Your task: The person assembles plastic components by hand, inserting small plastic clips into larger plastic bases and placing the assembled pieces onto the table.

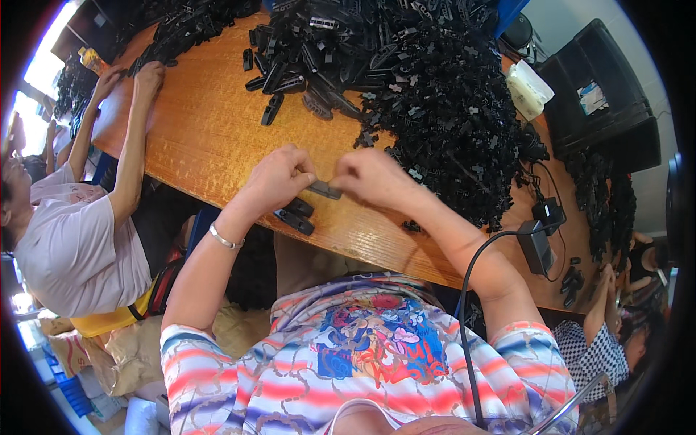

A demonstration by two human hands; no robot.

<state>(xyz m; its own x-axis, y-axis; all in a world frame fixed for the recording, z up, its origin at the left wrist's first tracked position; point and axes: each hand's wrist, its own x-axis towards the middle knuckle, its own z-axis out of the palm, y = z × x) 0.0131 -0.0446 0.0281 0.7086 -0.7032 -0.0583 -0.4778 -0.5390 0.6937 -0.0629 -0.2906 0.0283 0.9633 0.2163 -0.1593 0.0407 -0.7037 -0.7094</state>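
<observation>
Between my hands, just above the wooden table [210, 138], is a small dark oblong plastic piece [325, 190]. My left hand [281, 174] pinches its left end between thumb and fingers. At its other end, the closed fingers of my right hand [370, 177] press on it; whether they hold a second small part is hidden. Two more black oblong plastic pieces [295, 217] lie below my left wrist at the table's near edge. Beyond my hands spreads a heap of black oblong pieces [312, 54]. A heap of small black cross-shaped parts [449, 123] lies beyond my right forearm.
A black cable [470, 290] hangs across my right arm, running to black power adapters [535, 246] on the right. Behind them stand a white box [528, 90] and a large black bin [598, 94]. Co-workers sit left and right; one person's hands [148, 76] rest at another black pile.
</observation>
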